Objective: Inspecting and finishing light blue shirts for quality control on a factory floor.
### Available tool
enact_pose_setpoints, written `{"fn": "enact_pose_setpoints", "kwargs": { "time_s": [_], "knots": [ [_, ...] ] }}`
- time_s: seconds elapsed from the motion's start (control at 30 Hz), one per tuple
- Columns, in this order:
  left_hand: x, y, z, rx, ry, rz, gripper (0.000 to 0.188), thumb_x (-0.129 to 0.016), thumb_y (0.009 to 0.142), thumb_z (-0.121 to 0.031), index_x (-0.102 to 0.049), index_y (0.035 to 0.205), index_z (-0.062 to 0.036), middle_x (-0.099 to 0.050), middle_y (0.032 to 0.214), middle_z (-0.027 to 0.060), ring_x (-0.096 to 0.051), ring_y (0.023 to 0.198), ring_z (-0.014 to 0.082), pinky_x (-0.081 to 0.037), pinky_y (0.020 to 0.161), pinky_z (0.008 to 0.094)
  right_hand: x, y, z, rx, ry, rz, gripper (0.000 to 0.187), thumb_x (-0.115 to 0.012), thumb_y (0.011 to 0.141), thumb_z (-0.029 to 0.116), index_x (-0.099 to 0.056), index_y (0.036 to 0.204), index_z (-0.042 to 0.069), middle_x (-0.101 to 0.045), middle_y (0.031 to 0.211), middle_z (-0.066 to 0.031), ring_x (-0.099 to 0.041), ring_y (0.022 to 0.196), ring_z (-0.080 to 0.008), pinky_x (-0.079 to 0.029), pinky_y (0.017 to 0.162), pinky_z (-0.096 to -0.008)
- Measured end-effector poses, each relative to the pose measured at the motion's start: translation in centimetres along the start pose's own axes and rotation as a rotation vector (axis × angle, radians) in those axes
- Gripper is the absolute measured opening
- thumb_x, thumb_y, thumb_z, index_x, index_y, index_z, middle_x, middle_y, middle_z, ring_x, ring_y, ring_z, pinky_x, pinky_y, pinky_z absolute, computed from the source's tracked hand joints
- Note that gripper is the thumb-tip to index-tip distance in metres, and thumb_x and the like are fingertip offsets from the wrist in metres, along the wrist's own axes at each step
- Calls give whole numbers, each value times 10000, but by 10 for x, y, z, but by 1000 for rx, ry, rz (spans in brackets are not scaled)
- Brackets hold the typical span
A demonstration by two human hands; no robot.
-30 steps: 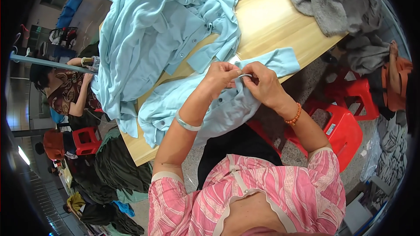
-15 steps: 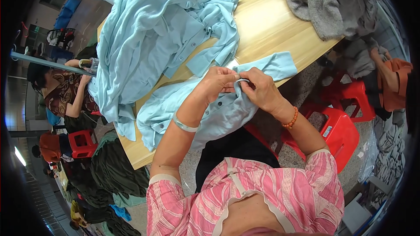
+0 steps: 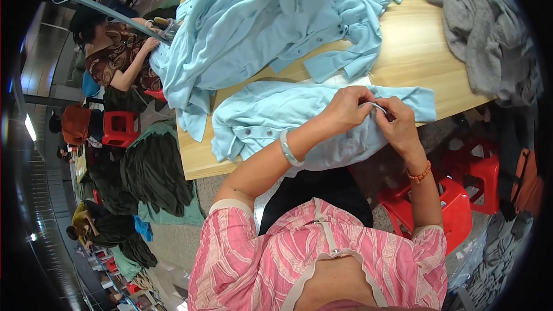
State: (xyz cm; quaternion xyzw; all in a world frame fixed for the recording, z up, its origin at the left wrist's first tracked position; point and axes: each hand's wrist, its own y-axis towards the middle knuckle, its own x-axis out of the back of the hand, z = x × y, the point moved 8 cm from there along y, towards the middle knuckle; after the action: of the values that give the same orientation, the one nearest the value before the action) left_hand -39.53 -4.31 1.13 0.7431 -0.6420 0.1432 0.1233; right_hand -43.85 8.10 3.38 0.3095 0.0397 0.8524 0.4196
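Note:
A light blue buttoned cardigan point(image 3: 271, 109) lies at the table's near edge, its lower part hanging over my lap. One sleeve stretches to the right. Over it, my left hand point(image 3: 344, 109) and my right hand point(image 3: 398, 125) meet with fingertips pinched. A narrow pale strip point(image 3: 378, 106) shows between them; I cannot tell whether it is the cardigan's edge or a small tool. Both hands are closed, and the fingers hide most of what they hold. Dark buttons show on the cardigan's left part.
A heap of light blue cardigans point(image 3: 247, 34) covers the far left of the wooden table point(image 3: 412, 37). Grey knitwear point(image 3: 487, 29) lies at the right. Red stools point(image 3: 455, 213) stand to my right. A co-worker point(image 3: 118, 57) sits beyond the left edge, near dark green garments point(image 3: 155, 173).
The view has swung, so the table and garments sit farther right. My hands are slightly farther apart, still pinching at the cardigan. The co-worker at the right is mostly out of view.

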Motion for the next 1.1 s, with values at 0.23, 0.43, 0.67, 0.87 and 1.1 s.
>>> {"fn": "enact_pose_setpoints", "kwargs": {
  "time_s": [0.23,0.43,0.67,0.87,1.1],
  "knots": [
    [-3,6,6,-85,94,-55,96,-585,856,-83,-615,880,5,-582,705,61,-501,639,113,-427,585,274,-3,-1,-15,-97,78,104,171,-611,828,29,-635,989,-24,-586,771,-78,-533,633,-120,-434,574,-259],
    [-1,8,8,15,118,23,103,-576,889,-83,-581,858,15,-531,698,-6,-457,653,72,-393,589,237,-6,1,-14,36,-9,84,214,-602,793,20,-627,1004,-6,-609,837,-169,-603,740,-316,-476,663,-350],
    [-5,9,6,70,59,56,133,-577,863,-98,-597,855,33,-595,703,119,-529,624,163,-440,604,300,-6,-9,-14,24,-45,39,198,-573,794,-1,-613,988,-13,-585,865,-173,-594,791,-334,-476,697,-381],
    [-5,8,8,112,51,96,121,-566,902,-87,-597,901,30,-561,764,-31,-461,685,38,-388,614,201,-8,-10,-14,12,-14,-5,161,-550,794,-15,-600,947,-33,-570,864,-180,-583,814,-355,-470,708,-397],
    [-6,10,9,101,-4,95,103,-571,897,-80,-599,891,18,-558,742,-23,-458,664,38,-383,594,203,-6,-4,-20,29,46,89,159,-546,804,0,-587,948,-51,-587,886,-197,-589,799,-365,-471,709,-396]
  ]
}}
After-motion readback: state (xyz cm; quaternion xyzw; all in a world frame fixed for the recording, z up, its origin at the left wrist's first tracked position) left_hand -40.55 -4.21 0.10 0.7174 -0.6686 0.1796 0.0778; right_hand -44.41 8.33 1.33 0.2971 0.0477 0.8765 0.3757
